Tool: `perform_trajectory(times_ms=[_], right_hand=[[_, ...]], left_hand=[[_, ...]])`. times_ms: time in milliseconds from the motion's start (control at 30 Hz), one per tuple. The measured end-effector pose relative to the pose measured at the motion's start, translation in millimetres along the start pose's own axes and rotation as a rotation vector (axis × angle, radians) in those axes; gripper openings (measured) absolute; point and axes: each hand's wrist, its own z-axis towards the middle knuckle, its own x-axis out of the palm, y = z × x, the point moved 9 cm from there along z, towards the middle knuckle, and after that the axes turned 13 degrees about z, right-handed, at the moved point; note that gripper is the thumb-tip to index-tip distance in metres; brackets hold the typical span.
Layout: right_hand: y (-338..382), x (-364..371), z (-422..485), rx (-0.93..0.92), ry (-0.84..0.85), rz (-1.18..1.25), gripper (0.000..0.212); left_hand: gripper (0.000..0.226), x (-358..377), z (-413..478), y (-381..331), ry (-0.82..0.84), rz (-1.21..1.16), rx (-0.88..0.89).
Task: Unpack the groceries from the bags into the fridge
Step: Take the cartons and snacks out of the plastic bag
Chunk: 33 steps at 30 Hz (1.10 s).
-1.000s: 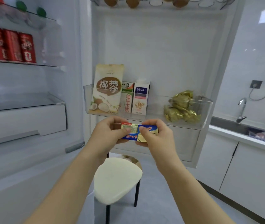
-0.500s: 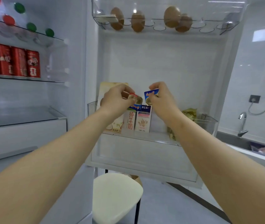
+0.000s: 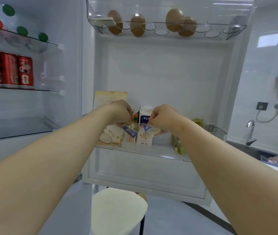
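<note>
Foil packets (image 3: 131,130), two, blue and gold. I judge them light, soft, crinkly, slick-wrapped and easily crushed, so best taken by an edge or corner. Location: just inside the clear door shelf (image 3: 168,155), in front of the milk cartons (image 3: 145,116), seen through its front wall. My left hand (image 3: 119,111) pinches one by its top, my right hand (image 3: 164,117) the other. Fingers (image 3: 152,119) are curled together directly above each packet.

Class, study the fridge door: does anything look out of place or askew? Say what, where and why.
In the egg tray, a flat white card lies over the left cups, where eggs belong. The two right eggs crowd together though cups beside them are empty. Nothing looks spilled or damaged.
</note>
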Motion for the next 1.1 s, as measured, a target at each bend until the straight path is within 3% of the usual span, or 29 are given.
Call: perform_trajectory(times_ms=[67, 167, 433, 600, 767, 933, 1100], right_hand=[[0, 5, 3, 0.038, 0.064, -0.077, 0.010], [-7, 11, 5, 0.152, 0.161, -0.070, 0.024], [-28, 34, -9, 0.501, 0.397, 0.276, 0.024], [-34, 46, -14, 0.512, 0.510, 0.273, 0.032], [-41, 55, -15, 0.539, 0.585, 0.273, 0.033], [-48, 51, -9, 0.564, 0.543, 0.262, 0.027], [-49, 48, -3, 0.493, 0.505, 0.178, 0.031]], left_hand=[[0.010, 2, 2, 3, 0.072, 0.046, -0.023], [0.020, 8, 10, 6, 0.178, 0.111, -0.046], [0.035, 27, 16, 21, 0.410, 0.179, -0.150], [0.047, 36, 17, 30, 0.500, 0.160, -0.188], [0.044, 33, 19, 36, 0.468, 0.232, -0.230], [0.039, 36, 18, 41, 0.463, 0.203, -0.286], [0.008, 34, 6, 38, 0.483, 0.142, -0.331]])
